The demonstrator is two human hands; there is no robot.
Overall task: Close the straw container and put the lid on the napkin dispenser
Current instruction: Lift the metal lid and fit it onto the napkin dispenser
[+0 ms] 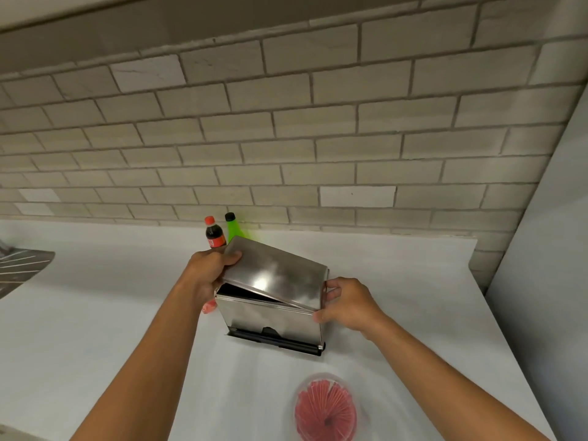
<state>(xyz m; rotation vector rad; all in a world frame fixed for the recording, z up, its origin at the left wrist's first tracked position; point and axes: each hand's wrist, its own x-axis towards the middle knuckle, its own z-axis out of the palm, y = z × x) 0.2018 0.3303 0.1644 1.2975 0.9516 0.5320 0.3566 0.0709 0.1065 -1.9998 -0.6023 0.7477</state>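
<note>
Steel napkin dispenser — upright mid-tabletop, its steel lid tilted on top, left end raised, right end seated. Left hand grip pinches the lid's raised end; right hand grip pinches its lower right corner. Straw container — near front edge, red straws showing; two bottles at back edge.

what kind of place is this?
Probably a café or food-service counter: a steel napkin dispenser having its lid fitted, a clear container of red straws, and two soda bottles against a tiled wall.
</note>
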